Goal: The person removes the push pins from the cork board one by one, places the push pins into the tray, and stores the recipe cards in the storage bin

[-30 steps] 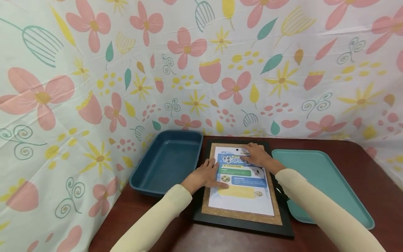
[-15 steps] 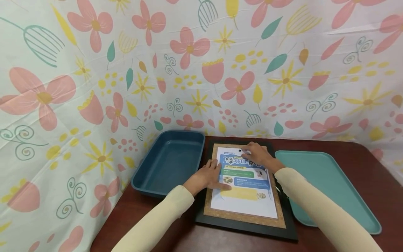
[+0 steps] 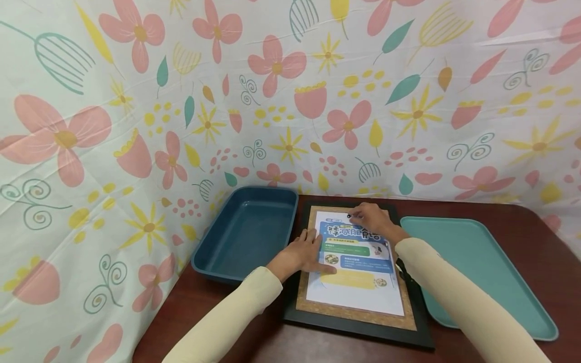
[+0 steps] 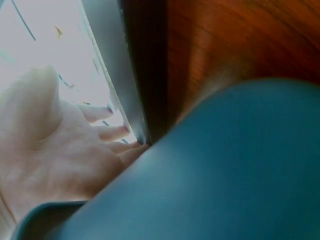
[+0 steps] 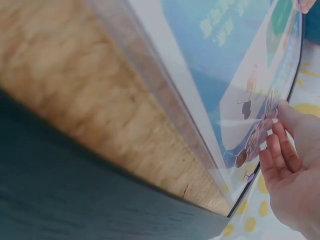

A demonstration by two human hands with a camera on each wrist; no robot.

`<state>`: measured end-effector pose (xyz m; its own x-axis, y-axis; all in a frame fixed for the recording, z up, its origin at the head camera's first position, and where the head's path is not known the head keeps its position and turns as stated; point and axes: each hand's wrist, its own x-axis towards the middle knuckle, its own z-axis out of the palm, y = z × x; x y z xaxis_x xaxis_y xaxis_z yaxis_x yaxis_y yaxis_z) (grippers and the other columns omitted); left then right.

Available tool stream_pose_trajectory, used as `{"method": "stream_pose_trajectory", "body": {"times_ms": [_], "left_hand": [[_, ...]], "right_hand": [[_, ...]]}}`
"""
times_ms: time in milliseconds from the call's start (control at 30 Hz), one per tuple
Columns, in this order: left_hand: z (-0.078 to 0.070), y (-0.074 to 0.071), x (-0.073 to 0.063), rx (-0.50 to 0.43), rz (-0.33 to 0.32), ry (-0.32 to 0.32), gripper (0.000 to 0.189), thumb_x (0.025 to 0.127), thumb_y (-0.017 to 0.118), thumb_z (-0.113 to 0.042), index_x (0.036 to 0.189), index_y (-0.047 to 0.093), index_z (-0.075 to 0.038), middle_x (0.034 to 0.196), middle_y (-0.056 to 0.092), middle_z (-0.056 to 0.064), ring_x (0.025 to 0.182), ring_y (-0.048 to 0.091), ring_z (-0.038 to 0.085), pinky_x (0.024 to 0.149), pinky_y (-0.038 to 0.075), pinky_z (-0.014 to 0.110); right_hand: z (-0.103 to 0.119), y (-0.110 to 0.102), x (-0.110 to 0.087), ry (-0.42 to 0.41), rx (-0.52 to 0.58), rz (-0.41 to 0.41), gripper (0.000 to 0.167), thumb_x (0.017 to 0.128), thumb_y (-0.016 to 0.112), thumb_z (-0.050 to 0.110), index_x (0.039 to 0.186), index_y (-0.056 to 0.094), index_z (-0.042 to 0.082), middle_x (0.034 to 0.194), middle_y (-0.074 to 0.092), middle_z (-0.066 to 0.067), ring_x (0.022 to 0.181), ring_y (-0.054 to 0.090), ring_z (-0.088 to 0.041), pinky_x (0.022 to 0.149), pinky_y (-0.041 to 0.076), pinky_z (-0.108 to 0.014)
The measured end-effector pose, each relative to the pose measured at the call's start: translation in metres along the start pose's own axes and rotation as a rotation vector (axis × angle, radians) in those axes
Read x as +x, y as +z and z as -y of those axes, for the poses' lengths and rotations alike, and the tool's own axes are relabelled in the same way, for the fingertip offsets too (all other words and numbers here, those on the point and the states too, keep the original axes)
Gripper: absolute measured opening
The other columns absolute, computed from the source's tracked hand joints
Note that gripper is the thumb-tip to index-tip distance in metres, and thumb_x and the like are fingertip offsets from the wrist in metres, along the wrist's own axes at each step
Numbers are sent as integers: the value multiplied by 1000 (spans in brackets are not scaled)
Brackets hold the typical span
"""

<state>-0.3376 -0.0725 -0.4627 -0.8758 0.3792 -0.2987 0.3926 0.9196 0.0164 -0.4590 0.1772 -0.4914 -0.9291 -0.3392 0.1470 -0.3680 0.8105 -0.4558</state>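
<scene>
At the left stands a blue bin, its far end near a flower-printed cloth; no hand is on it. Just right of it, the left hand rests palm down on the left margin of the printed sheet, fingers spread and thumb pointing right across the print.

The sheet lies on a cork panel within a black frame, set on the table between bin and tray. Cork shows along its near edge. The right wrist view shows a clear cover extending past the paper.

The right hand is at the sheet's far edge, fingertips gathered beside a small dark spot, possibly a pin head or a hole. Whether they pinch anything cannot be told.

Farthest right, a teal tray lies under the right forearm.

Progress, as judged: placing appears done, the sheet lying flat and roughly square to the frame. Attention at the far edge appears unfinished. No fastener is visible at the near corners; whether one is required cannot be established. Fixing at the far edge is unconfirmed.
</scene>
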Motion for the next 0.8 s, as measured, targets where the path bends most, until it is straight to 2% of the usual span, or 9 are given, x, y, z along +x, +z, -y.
{"method": "stream_pose_trajectory", "body": {"times_ms": [300,500,800], "left_hand": [[0,0,2,13,2,-1,116,86,50,-87,169,15,-14,175,6,9,160,9,32,125,26,44],[-1,-1,2,18,7,-9,116,86,51,-87,169,14,-13,175,6,9,160,8,32,124,26,44],[-2,1,2,9,15,-14,116,86,51,-87,169,14,-14,175,6,9,160,8,32,125,25,44]], "right_hand": [[-11,5,10,20,96,-32,24,95,78,17,116,80,5,108,77,-12,94,68,-26,90,55,-49],[-8,6,9,28,117,-61,19,95,78,17,110,81,5,104,78,-12,91,69,-26,89,55,-49],[-8,5,5,51,145,-49,17,96,77,16,107,81,4,100,77,-11,87,67,-25,88,54,-48]]}}
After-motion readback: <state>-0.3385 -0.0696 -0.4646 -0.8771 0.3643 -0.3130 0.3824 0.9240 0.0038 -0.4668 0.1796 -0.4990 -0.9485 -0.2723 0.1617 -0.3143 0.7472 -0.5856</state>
